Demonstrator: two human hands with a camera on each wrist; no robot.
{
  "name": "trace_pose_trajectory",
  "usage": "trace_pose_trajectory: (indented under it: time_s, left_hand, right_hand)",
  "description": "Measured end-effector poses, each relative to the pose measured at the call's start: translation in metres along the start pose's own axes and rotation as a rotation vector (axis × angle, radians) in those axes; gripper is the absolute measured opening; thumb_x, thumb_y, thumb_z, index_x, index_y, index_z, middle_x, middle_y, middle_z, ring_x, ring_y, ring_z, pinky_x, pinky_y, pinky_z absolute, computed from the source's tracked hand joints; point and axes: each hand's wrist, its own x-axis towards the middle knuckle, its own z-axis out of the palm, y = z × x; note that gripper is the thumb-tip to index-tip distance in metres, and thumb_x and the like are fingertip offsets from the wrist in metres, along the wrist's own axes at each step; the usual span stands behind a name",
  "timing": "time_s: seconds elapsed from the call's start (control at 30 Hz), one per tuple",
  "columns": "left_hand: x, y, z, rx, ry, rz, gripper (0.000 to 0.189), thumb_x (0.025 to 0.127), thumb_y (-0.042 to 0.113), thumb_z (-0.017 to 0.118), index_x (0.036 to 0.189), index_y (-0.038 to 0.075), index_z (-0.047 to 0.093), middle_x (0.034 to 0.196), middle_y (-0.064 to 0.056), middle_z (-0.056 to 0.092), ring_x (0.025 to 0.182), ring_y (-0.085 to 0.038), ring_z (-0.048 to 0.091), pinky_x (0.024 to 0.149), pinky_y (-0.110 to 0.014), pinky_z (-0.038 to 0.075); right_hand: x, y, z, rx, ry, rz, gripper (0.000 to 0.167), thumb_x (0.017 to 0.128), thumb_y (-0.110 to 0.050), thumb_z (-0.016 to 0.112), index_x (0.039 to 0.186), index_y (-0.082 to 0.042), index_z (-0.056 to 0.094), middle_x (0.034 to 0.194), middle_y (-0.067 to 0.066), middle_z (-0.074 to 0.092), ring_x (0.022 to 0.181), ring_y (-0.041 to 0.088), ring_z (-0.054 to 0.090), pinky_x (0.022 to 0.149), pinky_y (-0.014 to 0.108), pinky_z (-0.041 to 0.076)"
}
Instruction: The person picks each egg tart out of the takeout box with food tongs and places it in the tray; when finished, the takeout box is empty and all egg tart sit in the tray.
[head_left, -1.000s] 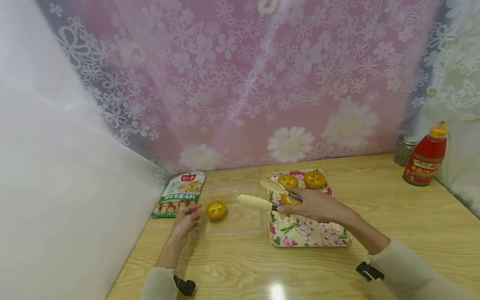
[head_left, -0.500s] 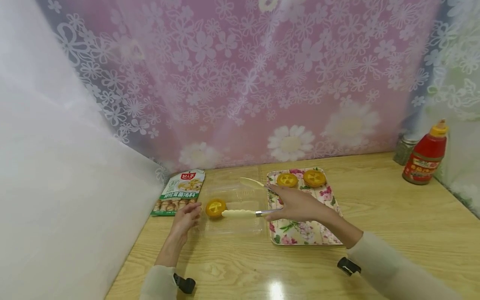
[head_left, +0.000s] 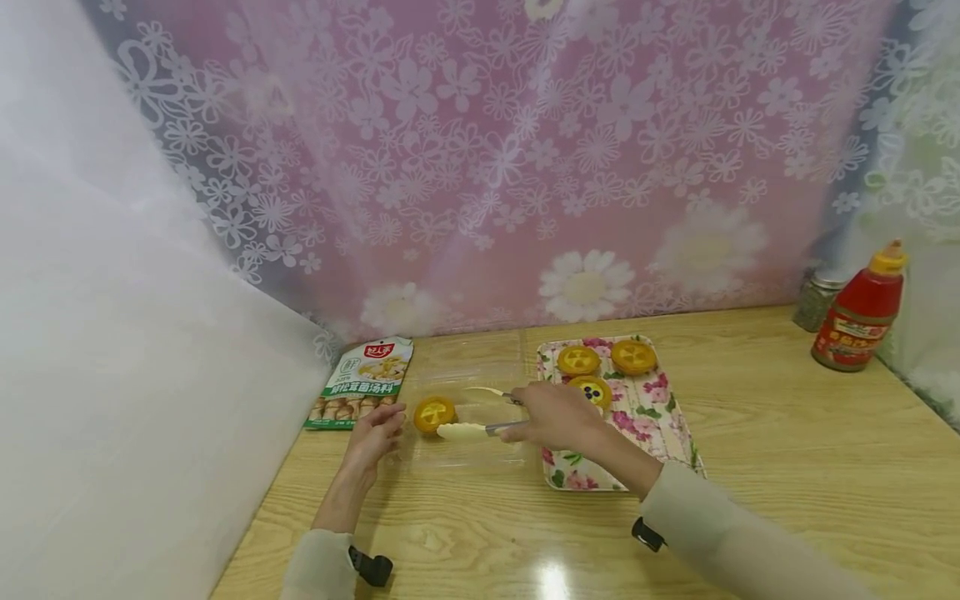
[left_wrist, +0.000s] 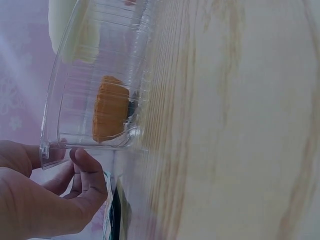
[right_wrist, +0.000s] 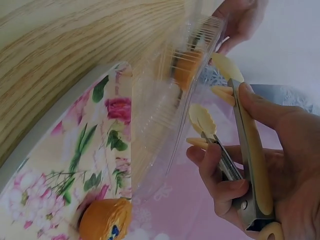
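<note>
My left hand [head_left: 373,440] pinches the near left corner of a clear plastic container [left_wrist: 55,107], thumb and fingers at its rim. Inside that container, at the left end, sits one egg tart [head_left: 435,413]. My right hand [head_left: 564,417] grips a pair of tongs [right_wrist: 255,165] with cream scalloped tips. The tong tips are spread apart over the container, the nearer one overlapping the tart's edge in the head view. To the right lies a floral tray [head_left: 656,421] bearing two plain-topped tarts [head_left: 578,361] at the back and a tart with dark blue dots [head_left: 591,392] in front of them.
A green and white food packet [head_left: 362,385] lies left of the container, beside the white side wall. At the back right stand a red sauce bottle [head_left: 858,321] with a yellow cap and a small glass jar [head_left: 816,305]. A flowered curtain [head_left: 480,167] closes off the table's back.
My right hand has carried the tongs left, from over the tray to over the container beside its tart. The blue-dotted tart shows uncovered now. My left hand stays at the corner.
</note>
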Motion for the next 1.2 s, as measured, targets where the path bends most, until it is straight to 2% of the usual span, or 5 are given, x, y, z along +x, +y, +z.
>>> trace_pose_trajectory:
  time_s: [0.3, 0.5, 0.67, 0.87, 1.2]
  left_hand:
    - [-0.003, 0.001, -0.001, -0.004, -0.008, 0.003, 0.041, 0.108, 0.018, 0.059, 0.144, 0.000, 0.058, 0.129, -0.015, 0.057, 0.105, -0.025, 0.058, 0.086, -0.039, 0.053]
    - [-0.003, -0.001, -0.001, -0.005, -0.003, -0.009, 0.038, 0.108, 0.015, 0.058, 0.143, 0.001, 0.059, 0.124, -0.014, 0.057, 0.109, -0.030, 0.057, 0.087, -0.039, 0.053]
    - [-0.002, -0.002, -0.001, -0.006, 0.000, -0.008, 0.037, 0.108, 0.015, 0.058, 0.143, 0.003, 0.060, 0.122, -0.011, 0.057, 0.110, -0.031, 0.057, 0.088, -0.039, 0.052]
    - [-0.002, -0.001, -0.001, -0.010, 0.015, -0.009, 0.037, 0.107, 0.013, 0.059, 0.143, 0.003, 0.060, 0.122, -0.012, 0.058, 0.107, -0.029, 0.059, 0.085, -0.038, 0.053]
    - [-0.002, 0.000, 0.000, -0.006, 0.011, 0.004, 0.038, 0.108, 0.015, 0.059, 0.143, 0.001, 0.060, 0.119, -0.012, 0.060, 0.103, -0.027, 0.060, 0.082, -0.035, 0.054]
  right_hand:
    - [0.020, -0.013, 0.019, -0.088, 0.024, 0.032, 0.063, 0.084, -0.054, 0.084, 0.126, -0.009, 0.073, 0.112, 0.007, 0.072, 0.061, 0.012, 0.054, 0.047, 0.028, 0.038]
    - [0.031, -0.018, 0.033, -0.112, 0.006, 0.042, 0.043, 0.084, -0.052, 0.085, 0.084, -0.012, 0.069, 0.075, 0.000, 0.058, 0.052, 0.011, 0.040, 0.046, 0.027, 0.031]
    - [0.038, -0.021, 0.045, -0.132, 0.035, 0.029, 0.042, 0.085, -0.052, 0.084, 0.089, -0.012, 0.072, 0.067, -0.003, 0.049, 0.052, 0.011, 0.034, 0.047, 0.027, 0.026]
    - [0.042, -0.022, 0.052, -0.138, 0.073, 0.008, 0.049, 0.084, -0.052, 0.085, 0.069, -0.015, 0.055, 0.064, -0.003, 0.035, 0.052, 0.010, 0.027, 0.046, 0.027, 0.022]
    - [0.045, -0.023, 0.060, -0.120, 0.117, -0.027, 0.050, 0.088, -0.049, 0.083, 0.117, -0.009, 0.077, 0.078, -0.001, 0.065, 0.051, 0.009, 0.037, 0.043, 0.026, 0.029]
